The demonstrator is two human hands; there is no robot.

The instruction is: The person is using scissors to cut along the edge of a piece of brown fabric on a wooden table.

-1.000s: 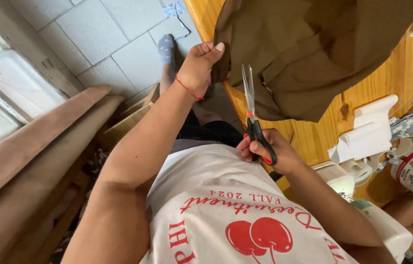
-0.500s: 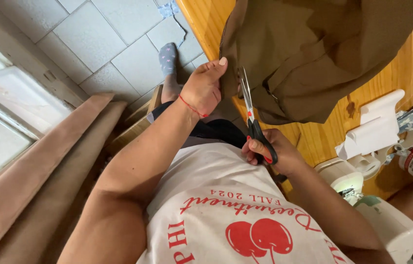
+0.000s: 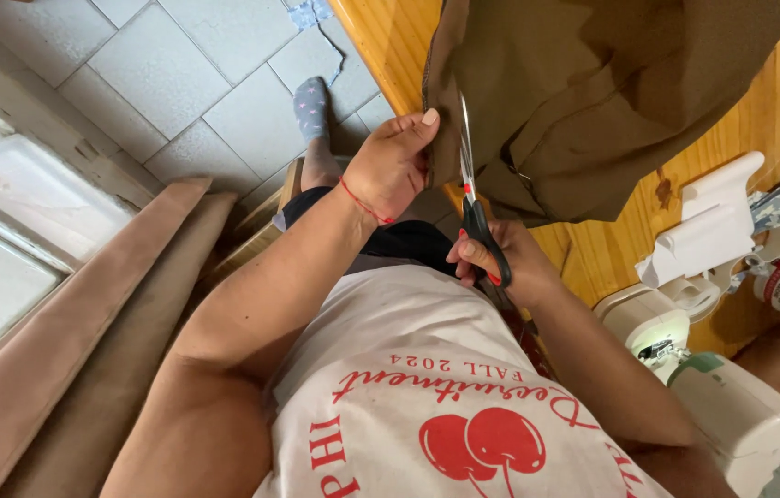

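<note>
Hands closed — left (image 3: 394, 171) pinching brown fabric (image 3: 593, 101), right (image 3: 500, 263) gripping scissors (image 3: 473, 198), blades seemingly parted.

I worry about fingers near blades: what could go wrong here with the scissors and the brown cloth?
1. The left hand pinches the cloth edge right beside the scissors blades, so a thumb could get nicked.
2. The cloth hangs loose off the table, so it may sag or shift and the cut could wander.
3. The right hand works close to the body, so a slip might bring the scissors toward the shirt.
</note>
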